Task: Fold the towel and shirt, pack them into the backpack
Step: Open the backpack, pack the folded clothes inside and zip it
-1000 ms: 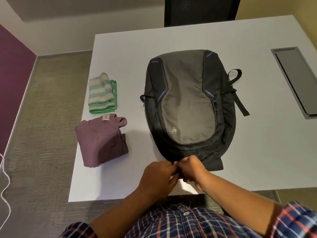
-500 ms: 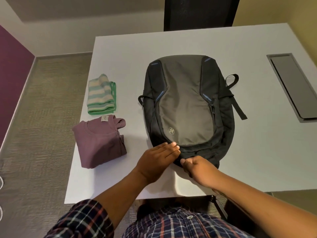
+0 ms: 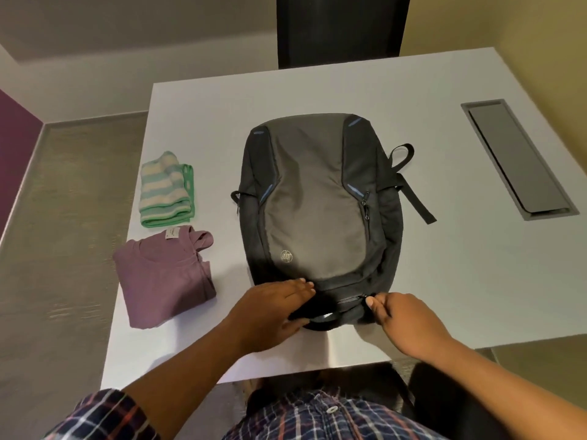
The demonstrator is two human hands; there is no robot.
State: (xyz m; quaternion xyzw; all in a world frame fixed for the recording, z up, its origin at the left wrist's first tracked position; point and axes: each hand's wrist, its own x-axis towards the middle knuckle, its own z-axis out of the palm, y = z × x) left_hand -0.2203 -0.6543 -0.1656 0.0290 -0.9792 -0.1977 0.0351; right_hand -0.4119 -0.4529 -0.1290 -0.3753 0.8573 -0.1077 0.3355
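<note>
A grey and black backpack point(image 3: 317, 201) lies flat on the white table point(image 3: 460, 281), its top end toward me. My left hand point(image 3: 273, 309) presses flat on the bag's near end, fingers straight. My right hand point(image 3: 400, 319) pinches the zipper pull at the bag's top edge, just right of the carry handle. A folded green and cream striped towel point(image 3: 165, 188) lies left of the bag. A folded mauve shirt point(image 3: 165, 277) lies in front of the towel, near the table's left edge.
A grey cable hatch point(image 3: 517, 160) is set into the table at the right. A dark chair back point(image 3: 340, 27) stands beyond the far edge. Carpeted floor lies to the left of the table.
My hands have parted: the left has settled flat on the bag's near end, and the right has slid to the right along the top edge with the zipper pull.
</note>
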